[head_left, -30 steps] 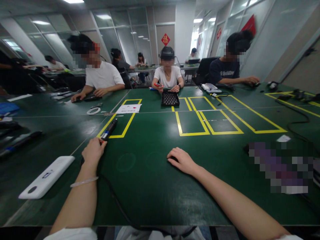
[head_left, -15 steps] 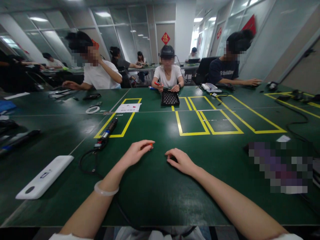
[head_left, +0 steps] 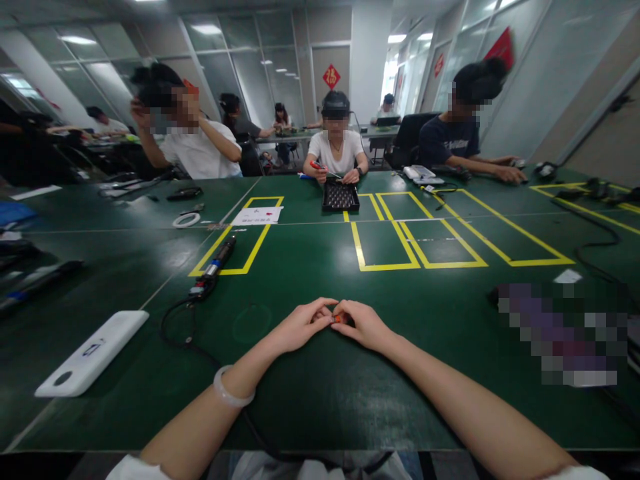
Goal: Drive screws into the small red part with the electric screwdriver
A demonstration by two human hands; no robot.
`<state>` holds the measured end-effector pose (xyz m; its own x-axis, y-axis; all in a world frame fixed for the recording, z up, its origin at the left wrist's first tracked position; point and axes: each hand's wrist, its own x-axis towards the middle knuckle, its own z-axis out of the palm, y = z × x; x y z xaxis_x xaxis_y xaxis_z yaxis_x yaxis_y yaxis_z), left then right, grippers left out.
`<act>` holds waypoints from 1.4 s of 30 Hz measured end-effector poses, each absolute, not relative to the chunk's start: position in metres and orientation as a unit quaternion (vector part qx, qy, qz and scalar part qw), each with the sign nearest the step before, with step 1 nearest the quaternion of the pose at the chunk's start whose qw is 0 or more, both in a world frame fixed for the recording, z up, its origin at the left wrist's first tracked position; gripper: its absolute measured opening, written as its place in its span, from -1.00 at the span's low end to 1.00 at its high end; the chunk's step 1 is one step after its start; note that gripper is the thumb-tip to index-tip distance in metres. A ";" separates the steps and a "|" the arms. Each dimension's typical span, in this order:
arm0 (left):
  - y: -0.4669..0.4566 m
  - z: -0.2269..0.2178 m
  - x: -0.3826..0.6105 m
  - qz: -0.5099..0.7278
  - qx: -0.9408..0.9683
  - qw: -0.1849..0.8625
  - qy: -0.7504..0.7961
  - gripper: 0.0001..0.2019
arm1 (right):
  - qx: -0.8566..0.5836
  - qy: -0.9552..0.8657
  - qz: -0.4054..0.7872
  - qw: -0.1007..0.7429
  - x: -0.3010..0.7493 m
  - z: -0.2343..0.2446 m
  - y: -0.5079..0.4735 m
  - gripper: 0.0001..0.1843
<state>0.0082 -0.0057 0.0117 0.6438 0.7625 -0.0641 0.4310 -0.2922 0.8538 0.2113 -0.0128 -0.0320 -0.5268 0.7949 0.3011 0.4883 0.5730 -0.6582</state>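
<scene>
My left hand (head_left: 300,325) and my right hand (head_left: 367,325) meet fingertip to fingertip on the green table (head_left: 320,393) in front of me. Between their pinched fingers shows a small red-orange piece (head_left: 341,319); both hands touch it. A white bangle sits on my left wrist. To the left lies a black corded tool (head_left: 213,268) with a red and blue band, its cable looping back toward me; neither hand touches it.
A white flat device (head_left: 90,361) lies at the near left. Yellow taped rectangles (head_left: 400,240) mark the table's middle, with a black tray (head_left: 340,197) and a paper sheet (head_left: 257,216) beyond. Several seated people work at the far side. A blurred patch and cables lie at right.
My left hand let go of the corded tool, carried a small red piece rightward, and now joins my right hand, which stayed nearly in place.
</scene>
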 end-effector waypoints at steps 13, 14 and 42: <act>-0.016 0.010 0.017 0.224 0.821 0.348 0.393 -0.82 | -0.411 -0.774 0.369 0.310 0.214 -0.030 -0.010 -0.60; -0.016 0.010 0.017 0.226 0.822 0.343 0.395 -0.82 | -0.407 -0.767 0.381 0.317 0.214 -0.031 -0.010 -0.59; 0.075 -0.005 -0.231 0.027 0.549 0.056 0.834 -0.30 | -0.397 -0.720 0.426 0.376 0.217 -0.037 -0.004 -0.86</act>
<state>-0.2309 0.0751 -0.0046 -0.3915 0.9179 -0.0643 0.9118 0.3964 0.1072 0.2168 -0.0039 -0.0372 -0.4008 0.8931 0.2040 0.2520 0.3216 -0.9127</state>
